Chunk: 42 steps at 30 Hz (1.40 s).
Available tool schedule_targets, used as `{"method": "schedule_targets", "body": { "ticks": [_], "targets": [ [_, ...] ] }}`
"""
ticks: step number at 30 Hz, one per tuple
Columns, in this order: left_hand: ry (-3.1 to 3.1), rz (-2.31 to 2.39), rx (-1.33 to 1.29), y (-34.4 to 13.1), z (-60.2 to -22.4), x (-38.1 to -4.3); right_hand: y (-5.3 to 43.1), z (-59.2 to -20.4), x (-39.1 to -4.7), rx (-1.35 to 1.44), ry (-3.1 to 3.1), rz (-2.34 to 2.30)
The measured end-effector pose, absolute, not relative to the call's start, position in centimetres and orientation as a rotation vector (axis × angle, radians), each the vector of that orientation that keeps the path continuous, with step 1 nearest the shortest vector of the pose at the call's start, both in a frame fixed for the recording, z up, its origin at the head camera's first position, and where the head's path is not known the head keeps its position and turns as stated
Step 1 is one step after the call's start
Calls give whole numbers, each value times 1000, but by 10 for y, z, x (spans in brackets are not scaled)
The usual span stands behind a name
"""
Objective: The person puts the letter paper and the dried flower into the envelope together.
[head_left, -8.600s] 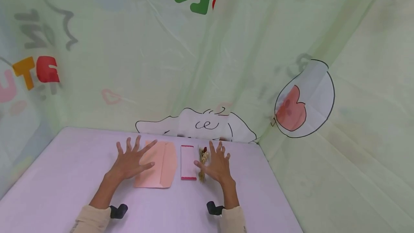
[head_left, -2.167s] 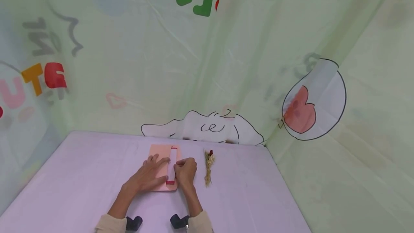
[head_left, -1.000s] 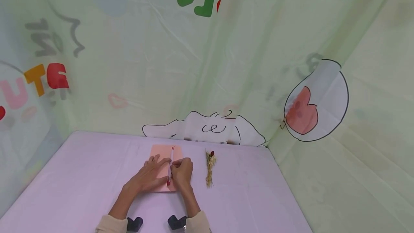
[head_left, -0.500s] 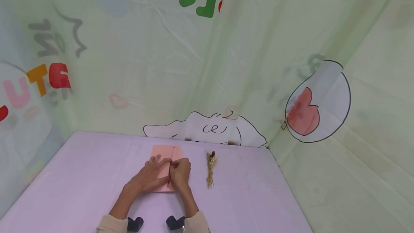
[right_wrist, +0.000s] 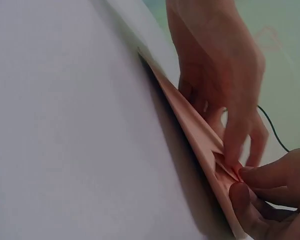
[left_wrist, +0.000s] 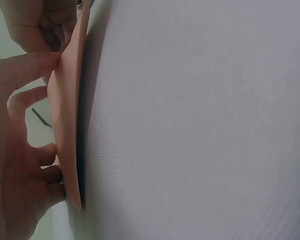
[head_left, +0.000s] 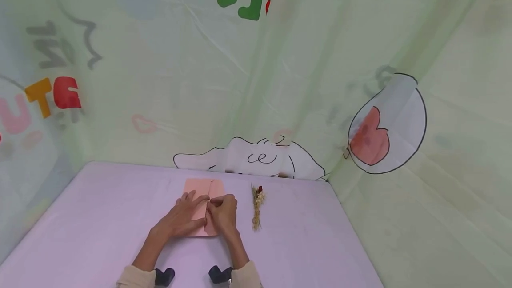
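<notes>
envelope (head_left: 200, 210), left hand (head_left: 182, 218) spread, right hand (head_left: 225, 214) pinching

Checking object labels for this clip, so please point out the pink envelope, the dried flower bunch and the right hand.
Pink envelope (head_left: 200, 211): head view, bare middle of its body.
Dried flower bunch (head_left: 257, 207): head view, middle of its stems.
Right hand (head_left: 225, 213): head view, back of the hand.
</notes>
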<state>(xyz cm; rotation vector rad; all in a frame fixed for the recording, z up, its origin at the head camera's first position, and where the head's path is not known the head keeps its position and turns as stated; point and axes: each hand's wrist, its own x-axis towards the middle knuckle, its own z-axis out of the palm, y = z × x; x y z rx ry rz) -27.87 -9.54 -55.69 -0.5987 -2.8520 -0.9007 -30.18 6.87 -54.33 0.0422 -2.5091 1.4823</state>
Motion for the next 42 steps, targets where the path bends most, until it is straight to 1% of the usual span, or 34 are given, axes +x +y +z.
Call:
{"method": "schedule_targets", "body": {
  "ticks": [16, 22, 30, 42],
  "targets": [
    [-2825, -828, -622, -99, -560, -280, 146, -548, -317, -340, -2109, 1211],
    [-2811, -856, -629, -99, -565, -283, 167, -562, -319, -483, -2069, 1192],
    [-2838, -885, -618, -96, -564, -279, 175, -571, -315, -606, -2082, 1193],
    [-2825, -912, -626, -99, -563, -278, 174, -571, -320, -607, -2139, 1160]
  ]
}}
